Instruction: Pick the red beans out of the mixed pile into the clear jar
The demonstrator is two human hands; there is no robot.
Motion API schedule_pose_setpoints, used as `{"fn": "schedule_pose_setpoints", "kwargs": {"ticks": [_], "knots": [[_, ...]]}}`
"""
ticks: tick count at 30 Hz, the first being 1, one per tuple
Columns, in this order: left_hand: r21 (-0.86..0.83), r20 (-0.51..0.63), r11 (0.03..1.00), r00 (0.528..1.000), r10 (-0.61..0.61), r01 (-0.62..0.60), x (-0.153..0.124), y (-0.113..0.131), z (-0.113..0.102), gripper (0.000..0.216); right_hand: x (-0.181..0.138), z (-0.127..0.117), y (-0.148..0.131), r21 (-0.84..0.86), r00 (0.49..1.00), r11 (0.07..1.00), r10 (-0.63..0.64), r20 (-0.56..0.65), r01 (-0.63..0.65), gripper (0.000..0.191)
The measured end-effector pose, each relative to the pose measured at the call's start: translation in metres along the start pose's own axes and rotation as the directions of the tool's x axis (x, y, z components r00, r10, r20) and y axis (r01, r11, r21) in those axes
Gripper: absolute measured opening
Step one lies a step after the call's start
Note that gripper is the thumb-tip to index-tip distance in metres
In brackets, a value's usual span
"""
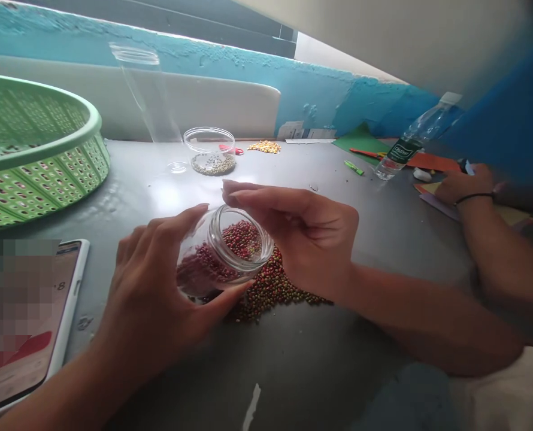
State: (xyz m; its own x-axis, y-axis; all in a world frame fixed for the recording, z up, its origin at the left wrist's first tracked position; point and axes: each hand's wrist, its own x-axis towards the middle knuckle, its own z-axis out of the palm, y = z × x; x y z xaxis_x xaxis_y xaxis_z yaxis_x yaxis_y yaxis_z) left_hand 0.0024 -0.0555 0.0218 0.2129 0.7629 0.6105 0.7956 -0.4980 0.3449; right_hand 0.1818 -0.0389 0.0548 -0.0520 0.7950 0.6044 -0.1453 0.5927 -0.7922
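Note:
My left hand (152,293) is wrapped around a clear jar (194,242), which tilts with its mouth toward the right. Inside lie many small reddish beans (239,239). At the jar's rim my right hand (314,239) is cupped, fingers curled and pressed together; whatever its palm contains is hidden. Beneath and behind the jar, a loose heap of red and green beans (288,281) spreads over the grey table (293,365).
On the left stand a green basket (82,152) and a phone (33,323). Behind are a tall clear container (152,102), a round tub (212,152) with pale grains, and corn kernels (265,146). Right: a water bottle (410,140) and another person's hand (466,188).

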Motion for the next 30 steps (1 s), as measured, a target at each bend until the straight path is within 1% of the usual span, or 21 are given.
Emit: {"fn": "schedule_pose_setpoints", "kwargs": {"ticks": [2, 3, 4, 5, 6, 7, 9, 10, 12, 13, 14, 15, 17, 19, 21, 23, 24, 25, 27, 28, 30], "knots": [[0.014, -0.015, 0.999, 0.999, -0.032, 0.033, 0.0, -0.006, -0.001, 0.083, 0.008, -0.011, 0.005, -0.094, 1.0, 0.996, -0.008, -0.008, 0.007, 0.024], [0.021, -0.029, 0.998, 0.998, -0.061, 0.062, 0.0, -0.009, -0.002, 0.085, 0.014, -0.018, 0.008, -0.167, 1.0, 0.986, 0.007, 0.009, -0.006, 0.023], [0.025, -0.05, 0.995, 0.994, -0.097, 0.098, -0.001, -0.013, -0.003, 0.088, 0.02, -0.026, 0.01, -0.272, 0.996, 0.962, 0.044, 0.079, -0.021, 0.022], [0.028, -0.07, 0.991, 0.989, -0.132, 0.135, -0.001, -0.017, -0.003, 0.09, 0.027, -0.034, 0.013, -0.39, 0.975, 0.921, 0.109, 0.193, -0.026, 0.021], [0.029, -0.09, 0.985, 0.982, -0.167, 0.17, -0.001, -0.021, -0.004, 0.092, 0.033, -0.042, 0.014, -0.508, 0.926, 0.861, 0.2, 0.32, -0.011, 0.019], [0.028, -0.101, 0.98, 0.976, -0.191, 0.195, -0.002, -0.024, -0.004, 0.094, 0.038, -0.049, 0.015, -0.596, 0.86, 0.802, 0.27, 0.433, 0.048, 0.018], [0.026, -0.107, 0.976, 0.971, -0.214, 0.218, -0.002, -0.027, -0.004, 0.095, 0.045, -0.059, 0.012, -0.673, 0.703, 0.722, 0.395, 0.592, 0.161, 0.015], [0.027, -0.105, 0.975, 0.971, -0.217, 0.221, -0.002, -0.027, -0.003, 0.095, 0.046, -0.062, 0.009, -0.676, 0.616, 0.71, 0.447, 0.648, 0.196, 0.014], [0.034, -0.098, 0.975, 0.972, -0.215, 0.219, -0.002, -0.026, -0.002, 0.094, 0.047, -0.064, 0.004, -0.667, 0.446, 0.715, 0.538, 0.715, 0.208, 0.018], [0.037, -0.095, 0.975, 0.972, -0.213, 0.217, -0.002, -0.026, -0.001, 0.093, 0.046, -0.064, 0.003, -0.666, 0.375, 0.717, 0.57, 0.731, 0.207, 0.022], [0.039, -0.092, 0.975, 0.973, -0.212, 0.217, -0.002, -0.025, 0.0, 0.092, 0.045, -0.063, 0.003, -0.662, 0.323, 0.72, 0.588, 0.741, 0.209, 0.026], [0.039, -0.091, 0.976, 0.973, -0.211, 0.215, -0.002, -0.025, 0.001, 0.092, 0.044, -0.061, 0.004, -0.658, 0.293, 0.723, 0.595, 0.748, 0.212, 0.026], [0.037, -0.091, 0.976, 0.973, -0.212, 0.216, -0.002, -0.025, 0.001, 0.093, 0.042, -0.058, 0.008, -0.649, 0.272, 0.734, 0.595, 0.756, 0.199, 0.02], [0.041, -0.086, 0.975, 0.973, -0.214, 0.218, -0.002, -0.025, 0.001, 0.093, 0.042, -0.057, 0.012, -0.646, 0.28, 0.746, 0.594, 0.755, 0.159, 0.015], [0.041, -0.08, 0.977, 0.975, -0.206, 0.21, -0.002, -0.026, 0.001, 0.093, 0.042, -0.055, 0.015, -0.651, 0.316, 0.752, 0.595, 0.739, 0.106, 0.016], [0.035, -0.08, 0.978, 0.976, -0.202, 0.205, -0.002, -0.027, 0.0, 0.093, 0.042, -0.054, 0.016, -0.643, 0.374, 0.765, 0.592, 0.714, 0.017, 0.017], [0.031, -0.083, 0.977, 0.975, -0.206, 0.209, -0.002, -0.027, 0.0, 0.093, 0.041, -0.053, 0.016, -0.63, 0.407, 0.774, 0.594, 0.694, -0.057, 0.017], [0.027, -0.083, 0.976, 0.973, -0.215, 0.218, -0.003, -0.027, 0.0, 0.094, 0.04, -0.052, 0.017, -0.602, 0.435, 0.782, 0.604, 0.668, -0.162, 0.017], [0.025, -0.08, 0.971, 0.969, -0.234, 0.237, -0.003, -0.027, 0.0, 0.096, 0.037, -0.048, 0.022, -0.491, 0.461, 0.758, 0.652, 0.602, -0.431, 0.019], [0.025, -0.077, 0.97, 0.968, -0.24, 0.242, -0.003, -0.027, 0.0, 0.096, 0.036, -0.046, 0.025, -0.411, 0.455, 0.717, 0.684, 0.57, -0.564, 0.02], [0.026, -0.07, 0.971, 0.969, -0.236, 0.239, -0.003, -0.026, 0.0, 0.097, 0.032, -0.044, 0.032, -0.251, 0.407, 0.598, 0.742, 0.533, -0.761, 0.02]]}}
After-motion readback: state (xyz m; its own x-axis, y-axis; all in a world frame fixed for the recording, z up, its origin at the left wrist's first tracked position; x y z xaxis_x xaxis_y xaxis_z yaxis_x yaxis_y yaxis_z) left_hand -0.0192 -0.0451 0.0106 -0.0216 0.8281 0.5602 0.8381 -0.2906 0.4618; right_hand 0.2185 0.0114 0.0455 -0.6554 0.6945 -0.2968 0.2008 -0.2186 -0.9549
